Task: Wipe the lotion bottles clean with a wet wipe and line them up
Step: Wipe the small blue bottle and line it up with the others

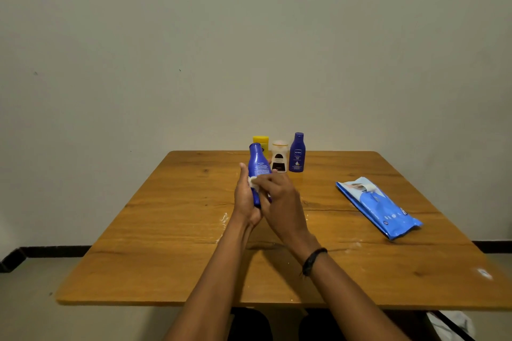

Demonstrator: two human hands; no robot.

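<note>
Right now the blue bottle (259, 166) is up off the table (166, 230), held tilted over its middle, cap end pointing away from the person. The left hand (245, 199) has its grip wrapped around the lower half of the bottle, while the right hand (277, 196) presses a small white wipe (253, 181) against the bottle's side, fingers closed over it. So I would say the wiping step is in hand, on this one bottle.

Beyond the hands, three more bottles stand upright near the far edge of the table: a yellow bottle (261, 142) partly hidden behind the raised one, a pale bottle (279, 156) with a dark label just beside it, and a second blue bottle (297, 153) at the right end. They stand close together in a rough row; whether they have been wiped I cannot tell.

Off to the right, well apart from the bottles, lies the blue wipe pack (378, 207), flat on the table with its flap lifted at the far end. What remains inside is not visible. White smears mark the tabletop near the hands.

Next, I judge, the bottle needs turning in the left hand so the wipe reaches the rest of it, then setting upright alongside the others.
</note>
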